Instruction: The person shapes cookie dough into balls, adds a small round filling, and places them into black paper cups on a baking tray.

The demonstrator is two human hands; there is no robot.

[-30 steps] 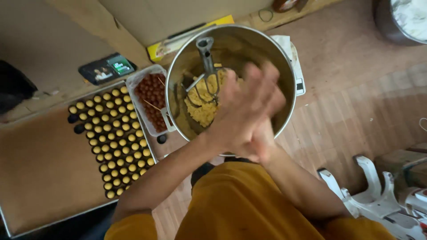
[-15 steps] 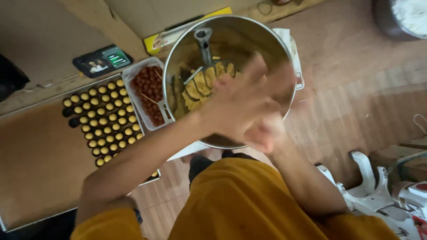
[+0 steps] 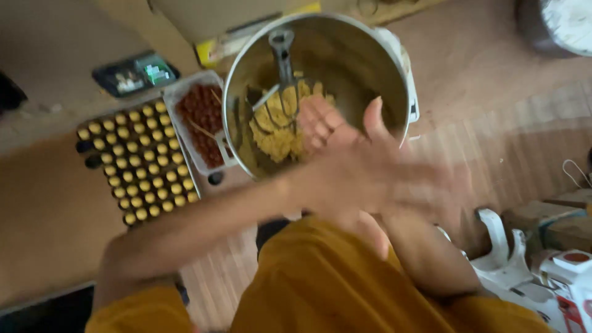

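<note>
My left hand (image 3: 336, 145) lies flat, fingers spread, across my right hand (image 3: 398, 203), palm against palm, both blurred by motion. They hover at the near rim of a large steel bowl (image 3: 394, 55). Whatever is between the palms is hidden. Inside the bowl is crumbly yellow dough (image 3: 274, 132), with a metal beater (image 3: 282, 55) standing in it. Left of the bowl, a dark tray (image 3: 139, 163) holds rows of several small yellow balls. Between that tray and the bowl sits a white tray of red-brown filling (image 3: 200, 120).
A small black device (image 3: 135, 74) lies beyond the trays. White plastic parts (image 3: 512, 259) and boxes sit at the lower right, and a dark container (image 3: 561, 24) at the top right. My yellow-clad legs (image 3: 320, 283) fill the bottom of the view.
My hands have kept rubbing over each other, and the upper hand has slid to the left. The whole view has drifted, so the bowl and trays now sit a little higher in the frame.
</note>
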